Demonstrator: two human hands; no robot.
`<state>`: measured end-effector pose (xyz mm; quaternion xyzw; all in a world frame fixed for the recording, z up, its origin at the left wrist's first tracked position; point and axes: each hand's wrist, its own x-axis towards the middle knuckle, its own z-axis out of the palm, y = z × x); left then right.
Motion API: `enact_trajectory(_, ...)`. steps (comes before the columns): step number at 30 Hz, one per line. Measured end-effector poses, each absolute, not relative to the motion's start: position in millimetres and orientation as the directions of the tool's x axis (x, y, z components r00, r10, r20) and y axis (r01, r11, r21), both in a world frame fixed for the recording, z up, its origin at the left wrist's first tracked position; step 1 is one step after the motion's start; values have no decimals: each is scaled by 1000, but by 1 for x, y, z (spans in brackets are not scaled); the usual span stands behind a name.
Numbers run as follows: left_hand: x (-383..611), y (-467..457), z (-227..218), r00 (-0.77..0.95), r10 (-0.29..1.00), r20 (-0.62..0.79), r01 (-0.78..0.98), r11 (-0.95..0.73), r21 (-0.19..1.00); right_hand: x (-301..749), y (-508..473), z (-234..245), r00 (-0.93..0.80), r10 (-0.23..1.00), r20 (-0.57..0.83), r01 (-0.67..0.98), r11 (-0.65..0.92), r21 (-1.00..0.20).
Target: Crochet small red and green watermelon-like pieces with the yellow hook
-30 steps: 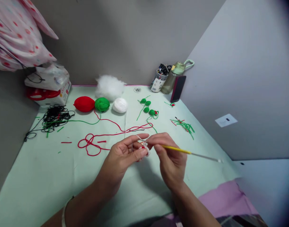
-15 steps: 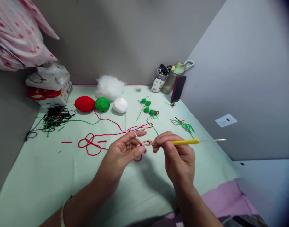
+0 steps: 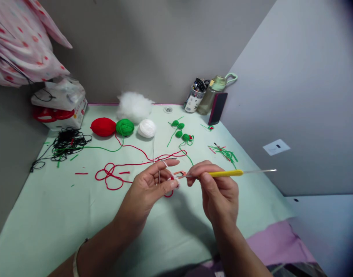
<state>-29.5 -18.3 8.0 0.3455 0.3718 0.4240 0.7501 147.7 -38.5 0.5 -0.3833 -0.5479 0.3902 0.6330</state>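
Head view: the work in hand is judged to be crochet, at the stage of working a stitch. The left hand [image 3: 149, 188] is clamped, thumb against fingers, on a small red-and-white crocheted piece [image 3: 175, 184], which is held above the near middle of the table [image 3: 107, 227]. A white strand [image 3: 166, 164] passes over the raised index finger of that hand. The right hand [image 3: 219, 192], just to the right, is closed on a yellow-handled hook [image 3: 226, 174]; its thin left end reaches to the piece, its other end points right. Whether the tip sits inside a loop cannot be determined. An orange item [image 3: 180, 173] shows beside the hook's shaft, its nature unclear. On the far side of the table lie, left to right, a red yarn ball [image 3: 103, 127], a green yarn ball [image 3: 125, 127] and a white yarn ball [image 3: 146, 128]; small green pieces [image 3: 186, 137] lie farther right. In the inspector's judgement, the next move calls for a firm pinch, even tension on the strand and fine control of the hook tip.
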Motion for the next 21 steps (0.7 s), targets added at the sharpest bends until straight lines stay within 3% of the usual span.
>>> enact_trajectory(9,-28,-17,11,364,885,-290,-412,433,802,148,-39,2,84,921,380,-55,385,-921)
enact_trajectory(17,-29,-17,11,382,873,-303,-422,456,784,147,-35,1,83,945,317,-198,327,-924)
enact_trajectory(21,-29,-17,10,376,879,-293,-414,442,796,146,-36,0,90,944,316,-158,327,-932)
